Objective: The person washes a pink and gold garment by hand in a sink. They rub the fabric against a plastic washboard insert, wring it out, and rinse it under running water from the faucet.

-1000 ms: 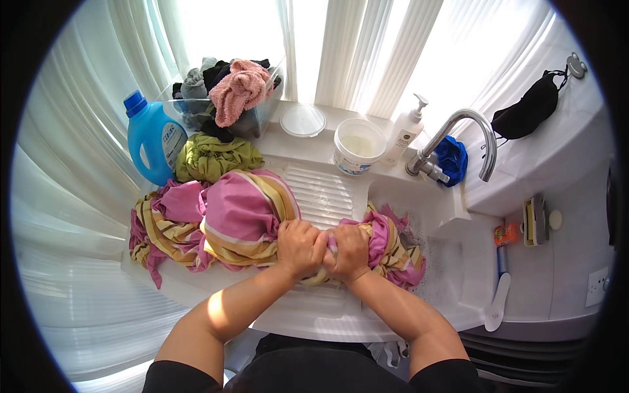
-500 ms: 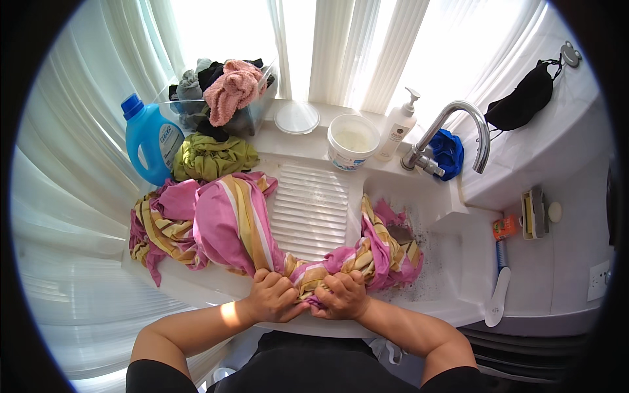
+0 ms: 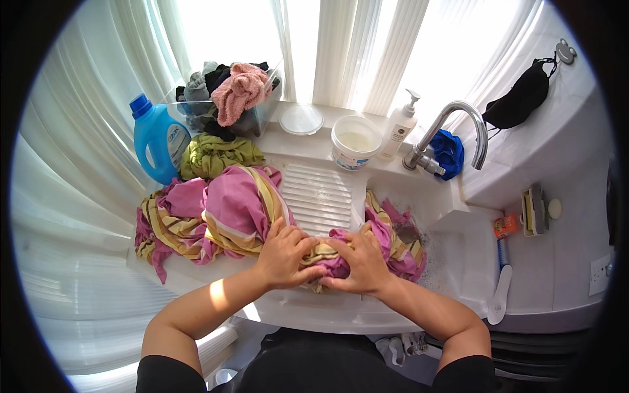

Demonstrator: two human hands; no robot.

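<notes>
A wet, bunched pink cloth with yellow, white and brown stripes [image 3: 239, 203] stretches over the ribbed washboard of a white laundry sink [image 3: 449, 288]. One end heaps at the left; the other hangs into the basin among suds. My left hand [image 3: 285, 255] rests on the twisted middle part near the sink's front edge, its fingers stretched out and parted. Close beside it, my right hand [image 3: 360, 262] lies over the same stretch, thumb and fingers spread around a fold. Both hands touch the cloth without closing on it. Some right fingertips are hidden.
Behind the cloth stand a blue detergent bottle [image 3: 154, 144], a green cloth [image 3: 219, 156], a clear bin of clothes [image 3: 262, 111], a white tub [image 3: 354, 141], its lid [image 3: 301, 120] and a pump bottle [image 3: 398, 131]. A metal faucet [image 3: 481, 131] arches beside the basin. A brush [image 3: 500, 295] lies right.
Both hands have loosened from closed fists on the cloth to spread fingers, and have moved slightly up, away from my body. The twisted middle part has slackened a little.
</notes>
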